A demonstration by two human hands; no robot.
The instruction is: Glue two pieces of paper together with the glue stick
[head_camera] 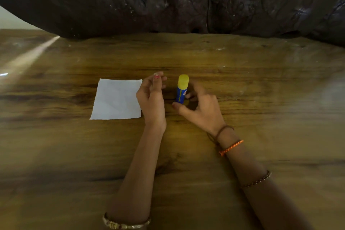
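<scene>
A white square of paper [116, 99] lies flat on the wooden table [74, 155], left of my hands; I cannot tell whether a second sheet lies under it. The glue stick [181, 89], a blue tube with its yellow cap on, stands upright on the table. My right hand [201, 110] curls around it from the right, a fingertip against its side and the thumb at its foot. My left hand [151, 97] hovers between the paper's right edge and the stick, fingers loosely bent and apart, holding nothing.
A dark, shiny patterned cloth [186, 2] hangs along the far edge of the table. A streak of light [31, 56] crosses the far left of the tabletop. Bangles and thread bands sit on both wrists.
</scene>
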